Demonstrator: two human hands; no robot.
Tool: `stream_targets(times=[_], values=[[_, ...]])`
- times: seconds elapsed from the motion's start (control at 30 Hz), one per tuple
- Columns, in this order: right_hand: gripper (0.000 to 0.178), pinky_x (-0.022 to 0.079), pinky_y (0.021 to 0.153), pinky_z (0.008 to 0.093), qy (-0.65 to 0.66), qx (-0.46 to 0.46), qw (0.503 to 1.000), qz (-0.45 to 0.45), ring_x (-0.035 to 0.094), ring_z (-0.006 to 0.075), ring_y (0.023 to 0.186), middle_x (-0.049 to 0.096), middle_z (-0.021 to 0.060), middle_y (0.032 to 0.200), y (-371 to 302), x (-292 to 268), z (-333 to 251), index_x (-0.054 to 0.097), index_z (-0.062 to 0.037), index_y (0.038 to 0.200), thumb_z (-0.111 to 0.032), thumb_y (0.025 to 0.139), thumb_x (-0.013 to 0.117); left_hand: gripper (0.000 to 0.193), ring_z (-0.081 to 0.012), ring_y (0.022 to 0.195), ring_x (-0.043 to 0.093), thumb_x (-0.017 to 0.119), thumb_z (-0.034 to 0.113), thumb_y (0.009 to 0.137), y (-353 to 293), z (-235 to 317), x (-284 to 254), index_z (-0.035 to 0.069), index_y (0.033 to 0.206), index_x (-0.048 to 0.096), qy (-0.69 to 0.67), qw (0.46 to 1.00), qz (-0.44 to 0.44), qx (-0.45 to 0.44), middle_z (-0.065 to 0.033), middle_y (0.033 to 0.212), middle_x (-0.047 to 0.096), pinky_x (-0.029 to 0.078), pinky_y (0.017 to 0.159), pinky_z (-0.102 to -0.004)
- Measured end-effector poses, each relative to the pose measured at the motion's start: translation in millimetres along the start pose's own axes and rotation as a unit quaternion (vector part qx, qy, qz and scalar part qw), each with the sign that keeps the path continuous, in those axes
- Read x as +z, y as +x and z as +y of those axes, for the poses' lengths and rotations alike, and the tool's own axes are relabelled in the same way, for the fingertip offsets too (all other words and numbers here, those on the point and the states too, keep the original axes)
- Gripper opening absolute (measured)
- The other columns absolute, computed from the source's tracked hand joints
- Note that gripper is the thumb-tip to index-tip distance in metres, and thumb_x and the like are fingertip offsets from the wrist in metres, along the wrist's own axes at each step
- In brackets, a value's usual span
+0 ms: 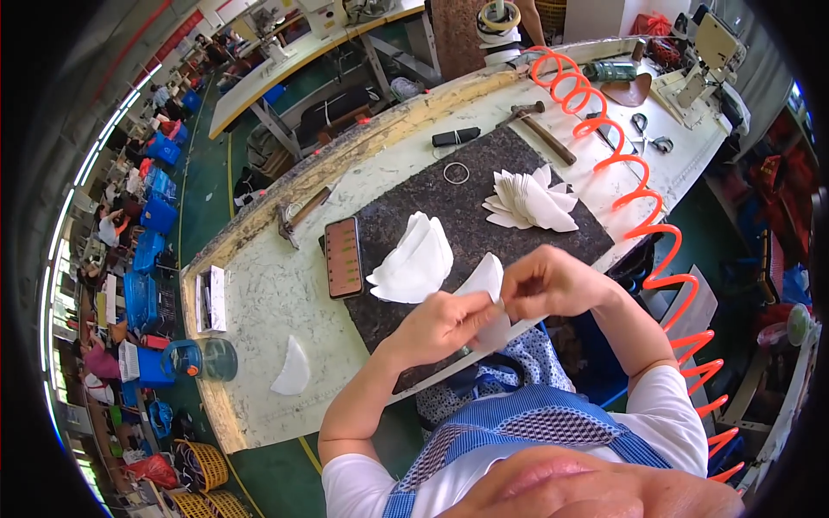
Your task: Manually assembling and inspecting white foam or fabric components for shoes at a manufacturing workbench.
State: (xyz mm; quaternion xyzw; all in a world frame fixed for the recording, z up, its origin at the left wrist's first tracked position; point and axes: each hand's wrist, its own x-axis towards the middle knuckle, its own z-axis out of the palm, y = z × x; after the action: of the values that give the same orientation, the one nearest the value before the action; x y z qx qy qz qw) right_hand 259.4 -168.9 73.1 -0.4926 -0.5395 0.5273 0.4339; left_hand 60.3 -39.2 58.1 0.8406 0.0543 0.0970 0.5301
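Note:
A thin white curved cut piece (484, 275) is held up near the table's front edge between my two hands. My left hand (443, 326) pinches its left side with closed fingers. On the other side, the fingers of my right hand (549, 283) are closed on the same piece, close to the left fingertips. Just beyond my left hand lies a fanned stack of white pieces (416, 261) on the dark stone slab (380, 321). Farther right on the slab sits another fanned pile of cream pieces (533, 200). One loose white piece (294, 369) rests on the table at the left.
A phone (344, 257) lies at the slab's left edge. Around the slab are hammers (544, 135) (302, 211), scissors (649, 136), a dark pouch (455, 136) and a ring (456, 173). An orange coiled hose (656, 230) hangs along the right. A large bottle (216, 359) stands at the left edge.

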Motion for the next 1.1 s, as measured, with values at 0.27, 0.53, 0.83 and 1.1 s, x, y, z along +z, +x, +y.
stream_targets(times=[0.27, 0.53, 0.83, 1.1], values=[[0.014, 0.036, 0.051, 0.0192, 0.329, -0.015, 0.943, -0.044, 0.05, 0.0049, 0.057, 0.058, -0.0018, 0.069, 5, 31, 50, 0.063, -0.0033, 0.078, -0.017, 0.083, 0.06, 0.038, -0.0259, 0.102, 0.06, 0.082, 0.019, 0.077, 8, 10, 5, 0.01, 0.109, 0.065, 0.122, 0.957, 0.098, 0.244, -0.0096, 0.118, 0.057, 0.051, 0.081, -0.0357], [0.019, 0.046, 0.064, 0.0238, 0.392, -0.092, 0.904, 0.142, 0.056, 0.0122, 0.072, 0.06, 0.0029, 0.08, 12, 32, 48, 0.062, -0.0022, 0.084, -0.02, 0.09, 0.061, 0.008, -0.0156, 0.08, 0.067, 0.074, 0.005, 0.086, 8, 28, 8, 0.003, 0.09, 0.067, 0.081, 0.977, 0.168, 0.101, -0.0066, 0.089, 0.068, 0.053, 0.063, -0.0266], [0.015, 0.049, 0.07, 0.0232, 0.092, -0.074, 0.987, 0.109, 0.06, 0.0052, 0.077, 0.068, 0.0006, 0.083, -15, 17, 12, 0.07, 0.0011, 0.098, -0.013, 0.093, 0.067, 0.042, -0.0214, 0.074, 0.073, 0.071, 0.009, 0.09, 1, 29, 5, 0.005, 0.121, 0.043, 0.036, 0.991, 0.129, 0.019, -0.0116, 0.082, 0.073, 0.057, 0.067, -0.0306], [0.013, 0.046, 0.057, 0.0222, 0.064, -0.043, 0.995, -0.058, 0.056, 0.0047, 0.062, 0.063, -0.0019, 0.067, -22, 29, 11, 0.068, 0.0003, 0.083, -0.011, 0.087, 0.065, 0.051, -0.0138, 0.067, 0.067, 0.077, 0.009, 0.084, -5, 32, -1, 0.008, 0.126, 0.047, -0.174, 0.98, -0.073, -0.063, -0.0042, 0.078, 0.069, 0.053, 0.063, -0.0259]])
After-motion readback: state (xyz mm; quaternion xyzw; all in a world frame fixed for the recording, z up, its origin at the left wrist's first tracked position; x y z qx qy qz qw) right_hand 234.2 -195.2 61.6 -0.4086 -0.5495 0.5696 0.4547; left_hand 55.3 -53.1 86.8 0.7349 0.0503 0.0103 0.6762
